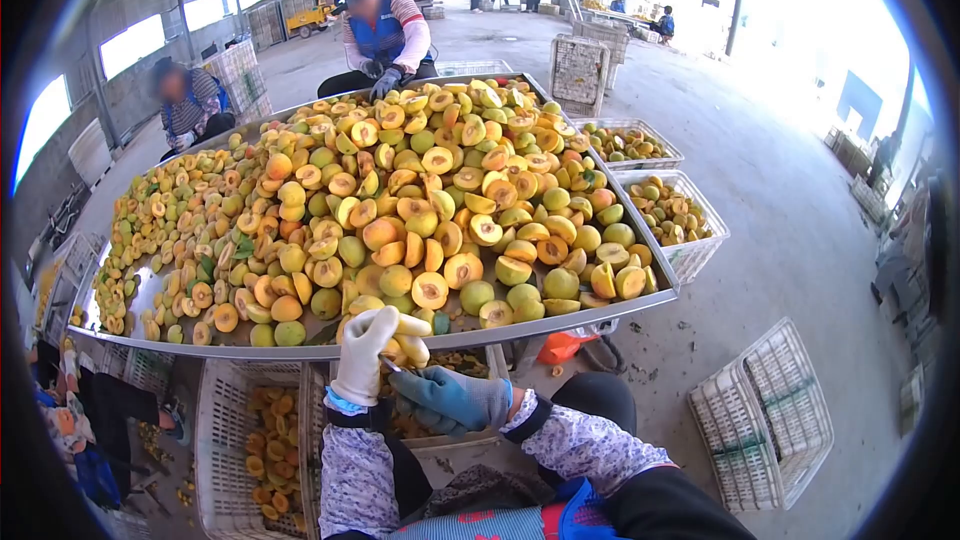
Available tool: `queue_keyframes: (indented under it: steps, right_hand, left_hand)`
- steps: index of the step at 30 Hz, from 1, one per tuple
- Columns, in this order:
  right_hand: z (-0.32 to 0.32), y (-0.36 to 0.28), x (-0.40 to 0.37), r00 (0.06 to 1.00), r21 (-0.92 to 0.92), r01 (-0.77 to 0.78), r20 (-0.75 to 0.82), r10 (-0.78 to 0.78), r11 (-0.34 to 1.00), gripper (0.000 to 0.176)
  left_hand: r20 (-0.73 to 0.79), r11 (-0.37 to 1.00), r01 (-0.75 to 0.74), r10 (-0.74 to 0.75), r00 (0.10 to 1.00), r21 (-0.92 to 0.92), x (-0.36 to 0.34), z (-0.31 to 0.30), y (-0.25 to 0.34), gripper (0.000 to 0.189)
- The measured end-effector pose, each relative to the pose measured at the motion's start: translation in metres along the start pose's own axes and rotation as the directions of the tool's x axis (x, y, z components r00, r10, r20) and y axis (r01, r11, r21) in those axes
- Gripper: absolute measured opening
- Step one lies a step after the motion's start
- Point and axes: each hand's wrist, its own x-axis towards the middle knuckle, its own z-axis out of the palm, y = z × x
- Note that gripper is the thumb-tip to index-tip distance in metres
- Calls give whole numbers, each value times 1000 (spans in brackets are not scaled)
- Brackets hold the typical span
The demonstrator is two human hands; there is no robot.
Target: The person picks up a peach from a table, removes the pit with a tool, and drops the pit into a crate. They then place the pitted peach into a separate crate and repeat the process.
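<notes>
Left hand (362, 355), white glove: raised at the near edge of the steel-topped table (440, 351), fingers bent toward the right hand. The fingers and the yellow apricot flesh merge visually, so whether this hand grips a piece cannot be told.

Right hand (450, 400), blue-grey glove: closed on a small metal tool (390, 364), knife-like; its exact form is unclear. The hand lies just beside the left hand, to the right and slightly nearer the body.

Governing relation: the tool's long axis runs obliquely from the right fingertips, away from the body and leftward — its exposed end lies next to the left palm. The right hand is the nearer to the tool.

The heap of apricots (430, 290), many halved and some showing pits or pit cavities, lies on the table directly beyond both hands; the left hand is the nearer to it. A plastic crate (497, 365) with apricot pieces sits below the hands; a second crate (212, 440) stands left of the left hand. Across the heap, a co-worker (378, 38) reaches to the far edge with gloved hands.
</notes>
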Motion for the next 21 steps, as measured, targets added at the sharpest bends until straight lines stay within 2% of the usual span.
queue_keyframes:
  steps: [1, 3, 4, 5, 6, 7, 8, 9, 11, 12, 13, 14, 15, 16, 17, 18, 19, 20, 21]
  right_hand:
    - [0, -10, -7, 993, 45, -45, 113, 40, 998, 58]
    - [8, -18, -9, 999, 14, -36, 29, 35, 999, 47]
    - [11, -18, -7, 999, 0, -32, -12, 32, 999, 42]
    - [11, -8, 2, 978, -188, 174, -85, -192, 967, 42]
    - [8, 12, 18, 902, -380, 347, -115, -416, 857, 42]
    - [7, 22, 26, 778, -559, 473, -96, -620, 681, 42]
    - [3, 21, 17, 828, -779, 243, -144, -542, 578, 39]
    - [1, 14, 8, 889, -827, 80, -193, -415, 557, 37]
    - [-2, 0, -5, 936, -871, -233, -322, -144, 434, 36]
    - [-4, 6, -3, 921, -879, -236, -338, -193, 414, 34]
    - [-3, 7, -7, 874, -885, -152, -329, -358, 441, 34]
    - [-2, 6, -3, 825, -885, -167, -366, -430, 434, 33]
    - [-3, 2, -5, 838, -883, -154, -354, -416, 443, 33]
    - [-3, 2, -1, 849, -889, -188, -361, -387, 418, 32]
    - [2, 3, -2, 830, -875, -148, -363, -423, 461, 31]
    - [2, 6, 1, 832, -858, -98, -348, -431, 504, 29]
    - [3, 8, 2, 817, -880, -60, -315, -484, 472, 27]
    - [3, 10, 4, 792, -878, -18, -304, -530, 478, 28]
    - [3, 11, 7, 763, -877, 24, -294, -576, 479, 29]
  left_hand:
    - [-39, 995, -51, 48, 998, -83, -2, 0, -4, 48]
    - [-130, 958, -160, 133, 983, -236, -3, 0, -13, 50]
    - [-190, 944, -161, 108, 976, -288, -1, -2, -17, 52]
    - [-224, 904, -197, 117, 967, -379, 0, -4, -19, 48]
    - [-337, 883, -263, 130, 933, -388, 0, -8, -18, 47]
    - [-443, 862, -328, 138, 886, -387, 0, -14, -14, 46]
    - [-544, 827, -380, 111, 832, -414, -4, -25, -5, 46]
    - [-635, 790, -435, 77, 769, -431, -10, -41, 7, 46]
    - [-738, 893, -391, 107, 667, -224, -36, -79, 24, 47]
    - [-759, 951, -294, 119, 640, -98, -51, -95, 30, 46]
    - [-785, 983, -179, 134, 604, 30, -67, -114, 34, 45]
    - [-820, 985, 23, 127, 557, 168, -78, -147, 28, 37]
    - [-835, 863, 308, 205, 510, 400, -87, -181, 17, 34]
    - [-747, 686, 343, 458, 482, 642, -95, -183, 11, 33]
    - [-577, 437, 379, 662, 479, 816, -97, -175, 7, 32]
    - [-572, 482, 311, 643, 509, 819, -92, -168, 8, 31]
    - [-557, 531, 224, 630, 541, 817, -78, -154, 8, 31]
    - [-588, 639, 151, 556, 588, 754, -63, -120, 16, 26]
    - [-427, 430, 206, 518, 741, 879, -39, -86, 20, 39]
